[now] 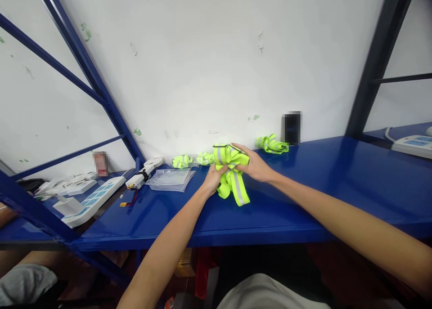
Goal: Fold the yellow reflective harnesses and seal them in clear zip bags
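Observation:
Both my hands hold a bundle of neon yellow reflective strap (239, 187) with a silver-grey stripe, just above the blue shelf. My left hand (213, 178) grips it from the lower left. My right hand (254, 165) is closed on its upper right side, with the thumb pressed against the folds. A loose length of strap hangs below my hands. Behind, by the wall, lie similar strap bundles: one (182, 161) to the left, another (204, 158) partly hidden by the held one, and a third (272, 144) to the right.
Clear plastic bags (170, 179) lie left of my hands. Beyond them are a white handheld fan (153, 163), a wired connector (128, 203) and a power strip (96, 202). A dark box-like object (291, 129) stands against the wall. Blue shelf posts (97, 84) rise at left; another person's knee shows lower left.

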